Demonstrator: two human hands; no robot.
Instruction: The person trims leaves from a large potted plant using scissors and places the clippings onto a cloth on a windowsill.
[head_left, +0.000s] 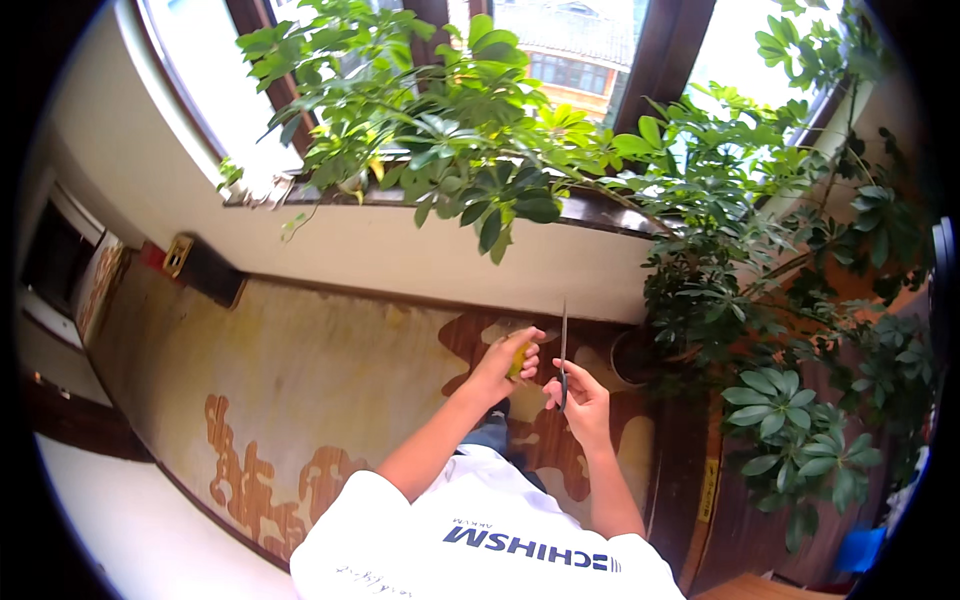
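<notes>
My left hand (504, 365) is closed around something yellow-green (517, 361), which looks like a bunched leaf; the fingers hide much of it. Just to its right, my right hand (583, 405) grips a pair of scissors (564, 337) by the dark handles. The thin blades point up and away from me, towards the wall below the window, and appear closed. Above both hands, a leafy green umbrella plant (487, 142) spreads across the window, with a few yellow leaves (376, 168) among the green. The scissors are apart from the foliage.
A dark windowsill (600, 214) runs under the branches. More plant growth (780, 405) hangs down at the right, beside a dark round pot (628, 358). A black box-like object (204, 270) stands by the wall at left. The floor covering (322, 360) is worn through in patches.
</notes>
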